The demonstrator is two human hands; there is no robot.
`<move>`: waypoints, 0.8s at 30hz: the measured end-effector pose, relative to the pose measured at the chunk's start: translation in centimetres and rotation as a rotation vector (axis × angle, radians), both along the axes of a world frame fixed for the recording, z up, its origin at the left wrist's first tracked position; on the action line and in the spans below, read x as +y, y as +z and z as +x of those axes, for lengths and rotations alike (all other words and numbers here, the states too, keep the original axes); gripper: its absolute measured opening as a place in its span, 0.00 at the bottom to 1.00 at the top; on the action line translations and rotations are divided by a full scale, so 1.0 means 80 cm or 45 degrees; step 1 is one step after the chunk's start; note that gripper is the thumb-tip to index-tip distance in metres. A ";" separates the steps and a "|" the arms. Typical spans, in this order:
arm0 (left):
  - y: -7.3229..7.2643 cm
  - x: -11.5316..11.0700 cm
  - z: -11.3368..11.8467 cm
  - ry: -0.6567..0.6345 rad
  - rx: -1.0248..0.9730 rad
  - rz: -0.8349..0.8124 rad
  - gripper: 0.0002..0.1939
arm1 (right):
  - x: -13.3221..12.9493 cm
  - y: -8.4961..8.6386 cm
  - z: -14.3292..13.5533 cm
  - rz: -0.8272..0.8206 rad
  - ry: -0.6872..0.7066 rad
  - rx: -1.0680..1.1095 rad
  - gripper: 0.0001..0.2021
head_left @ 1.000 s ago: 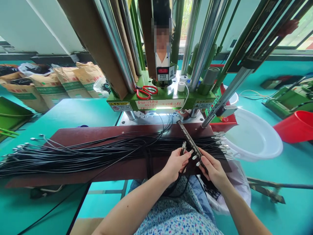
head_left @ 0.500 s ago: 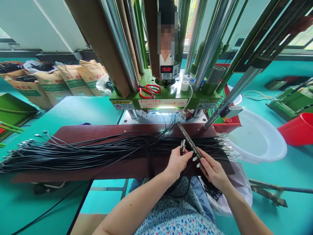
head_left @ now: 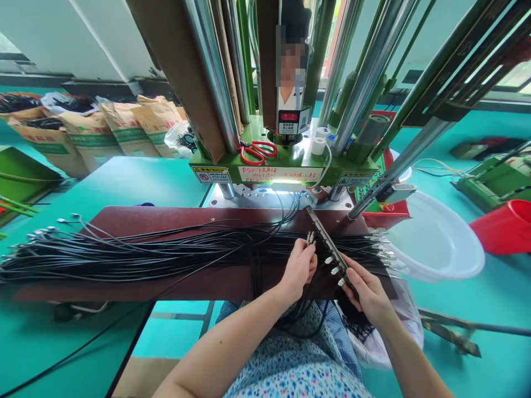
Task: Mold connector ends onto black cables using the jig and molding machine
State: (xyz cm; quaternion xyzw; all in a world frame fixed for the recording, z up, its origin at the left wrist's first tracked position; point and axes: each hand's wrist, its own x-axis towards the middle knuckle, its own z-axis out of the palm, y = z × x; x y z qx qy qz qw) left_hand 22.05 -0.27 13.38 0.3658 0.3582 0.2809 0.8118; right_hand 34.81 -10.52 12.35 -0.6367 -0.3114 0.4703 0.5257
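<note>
My left hand (head_left: 299,270) is closed around a few black cables, whose metal connector ends (head_left: 310,238) stick up past the fingers. Their black lengths hang down over my lap. In my right hand (head_left: 368,288) is the near end of a narrow metal bar (head_left: 324,236), which slants away toward the machine. Several small silvery connectors (head_left: 334,271) protrude from the bar's left side near my right fingers. Beneath both hands, a thick bundle of black cables (head_left: 174,249) lies across the brown board (head_left: 133,218), connector ends at both sides.
A green press machine (head_left: 244,172) stands behind the board, red scissors (head_left: 259,153) on its ledge and thin cables running under it. At right are a white basin (head_left: 440,237) and a red bucket (head_left: 506,226). Paper sacks (head_left: 93,132) stand back left. A person is beyond the machine.
My left hand has drawn slightly away from the bar with its connectors, its fingers now more closed. The bar and right hand have shifted slightly right. The view has shifted a little.
</note>
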 end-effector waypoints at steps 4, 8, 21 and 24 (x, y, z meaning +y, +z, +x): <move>-0.005 -0.001 0.003 -0.052 -0.020 0.051 0.18 | 0.002 0.002 0.001 0.003 0.006 0.020 0.30; -0.009 0.004 0.000 -0.030 -0.023 -0.015 0.19 | 0.002 0.002 0.003 -0.001 0.030 0.037 0.29; -0.009 0.013 -0.003 0.197 0.035 0.345 0.15 | 0.002 -0.008 0.001 -0.050 0.024 -0.015 0.27; -0.005 0.022 -0.011 0.326 0.007 0.301 0.17 | 0.001 -0.007 0.004 -0.052 -0.055 0.010 0.29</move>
